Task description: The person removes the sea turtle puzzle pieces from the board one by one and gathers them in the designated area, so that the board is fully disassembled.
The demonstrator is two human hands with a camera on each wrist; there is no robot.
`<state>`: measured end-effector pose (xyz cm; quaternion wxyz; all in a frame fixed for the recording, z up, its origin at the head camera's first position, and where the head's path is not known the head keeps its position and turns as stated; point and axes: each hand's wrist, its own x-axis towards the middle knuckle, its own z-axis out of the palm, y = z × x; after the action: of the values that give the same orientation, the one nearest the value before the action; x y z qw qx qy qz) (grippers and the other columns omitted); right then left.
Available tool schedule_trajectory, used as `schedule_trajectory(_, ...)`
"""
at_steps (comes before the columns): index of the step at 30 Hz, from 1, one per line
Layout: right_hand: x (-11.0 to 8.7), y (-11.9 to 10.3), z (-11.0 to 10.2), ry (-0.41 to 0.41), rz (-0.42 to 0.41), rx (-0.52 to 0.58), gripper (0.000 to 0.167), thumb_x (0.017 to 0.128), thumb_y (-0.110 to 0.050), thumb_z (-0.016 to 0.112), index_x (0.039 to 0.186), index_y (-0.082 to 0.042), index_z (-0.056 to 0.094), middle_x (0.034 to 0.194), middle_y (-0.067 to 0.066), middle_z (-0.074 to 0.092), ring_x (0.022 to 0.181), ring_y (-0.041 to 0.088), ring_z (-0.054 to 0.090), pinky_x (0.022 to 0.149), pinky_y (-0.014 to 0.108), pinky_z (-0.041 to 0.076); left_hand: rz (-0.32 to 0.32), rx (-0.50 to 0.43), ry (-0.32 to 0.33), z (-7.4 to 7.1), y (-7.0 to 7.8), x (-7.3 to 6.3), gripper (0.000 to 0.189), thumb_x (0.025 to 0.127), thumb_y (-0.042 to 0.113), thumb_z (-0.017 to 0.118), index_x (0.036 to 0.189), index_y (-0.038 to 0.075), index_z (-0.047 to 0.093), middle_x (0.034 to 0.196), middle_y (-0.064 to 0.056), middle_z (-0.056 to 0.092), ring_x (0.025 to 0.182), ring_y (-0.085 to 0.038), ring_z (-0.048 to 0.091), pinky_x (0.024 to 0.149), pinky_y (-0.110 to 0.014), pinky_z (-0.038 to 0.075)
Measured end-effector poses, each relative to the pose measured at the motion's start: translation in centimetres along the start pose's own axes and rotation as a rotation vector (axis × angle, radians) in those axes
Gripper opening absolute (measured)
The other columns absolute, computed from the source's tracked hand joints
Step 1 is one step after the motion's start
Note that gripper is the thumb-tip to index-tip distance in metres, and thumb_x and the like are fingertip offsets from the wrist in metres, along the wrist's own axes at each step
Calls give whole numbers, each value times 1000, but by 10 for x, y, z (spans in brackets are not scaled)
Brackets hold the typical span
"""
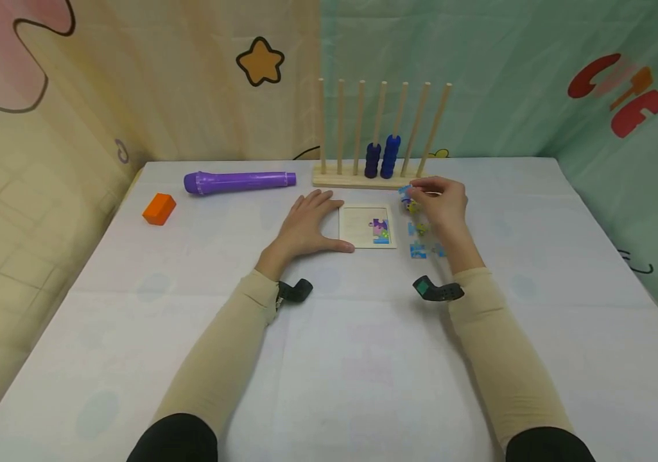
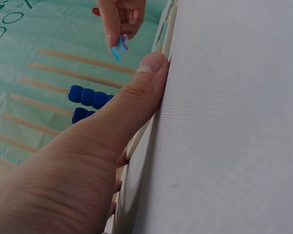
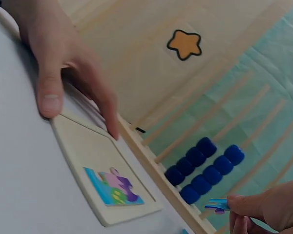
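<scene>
My left hand (image 1: 305,226) rests at the left side of a shallow wooden puzzle tray (image 1: 354,226). Its thumb touches the near corner and a finger the far corner, fingers spread. Joined colourful pieces (image 3: 115,187) lie in the tray's near right corner. Just right of the tray, my right hand (image 1: 444,204) pinches a blue and purple jigsaw piece (image 3: 217,204) between thumb and fingertips, held above the table. Several loose jigsaw pieces (image 1: 418,251) lie below that hand, some partly hidden by it.
Behind the tray stands a wooden peg rack (image 1: 357,181) with dark blue beads (image 1: 389,157) on two rods. A purple toy microphone (image 1: 242,182) lies at the back left, and an orange block (image 1: 159,209) sits near the left edge. Printed cloth hangs behind the table.
</scene>
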<state>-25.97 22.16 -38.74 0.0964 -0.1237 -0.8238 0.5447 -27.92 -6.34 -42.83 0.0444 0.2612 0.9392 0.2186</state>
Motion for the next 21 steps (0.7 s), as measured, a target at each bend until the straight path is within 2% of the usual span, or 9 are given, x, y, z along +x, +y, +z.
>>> schedule_trajectory(7,10,9,-38,99,115,16,32,99,-29,76,126,-11,76,108,-10,63,107,7,56,90,23,49,-7,-10,4,0,-1,-1,110,73,74,83,161,22,44,175,-6,25,165,-29,11,135,-50,0)
schedule_trajectory(12,13,22,-58,157,197,55,33,99,-25,76,128,-10,75,107,-12,63,105,6,54,90,20,50,-4,-5,7,1,-2,-1,110,73,75,83,161,22,44,175,-6,26,165,-29,11,135,-50,1)
schedule_trajectory(17,15,38,-67,189,259,61,31,100,-22,74,129,-11,75,106,-12,62,98,5,55,89,18,51,1,-10,8,1,-2,-2,110,73,74,83,161,22,44,175,-5,26,165,-29,11,135,-50,1)
schedule_trajectory(21,17,47,-64,197,232,-22,31,103,-23,70,131,-10,74,107,-10,60,99,4,55,86,15,51,4,-18,11,1,-1,-2,109,73,74,83,161,22,44,175,-6,27,165,-29,12,135,-50,1)
